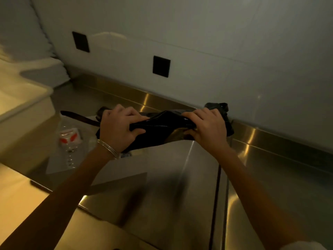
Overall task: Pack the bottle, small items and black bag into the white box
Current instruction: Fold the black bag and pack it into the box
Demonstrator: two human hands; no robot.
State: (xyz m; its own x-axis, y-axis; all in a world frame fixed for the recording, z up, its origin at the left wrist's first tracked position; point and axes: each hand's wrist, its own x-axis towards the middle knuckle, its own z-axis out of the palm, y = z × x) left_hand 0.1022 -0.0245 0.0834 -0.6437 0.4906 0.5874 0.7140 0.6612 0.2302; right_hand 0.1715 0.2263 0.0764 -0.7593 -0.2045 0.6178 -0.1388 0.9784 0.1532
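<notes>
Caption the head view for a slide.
Left hand and right hand grip the black bag over the steel counter, bottle nearby.

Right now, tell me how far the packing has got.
Done: uncertain; the bottle lies next to the box wall, in or out I cannot tell. In hand: left grip and right grip both hold the bag above the counter. Left: the bag is not yet in; the rest is too blurred to judge.

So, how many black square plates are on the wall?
2. One black plate at upper left of the wall, the other lower, near the centre. More may lie outside view.
</notes>
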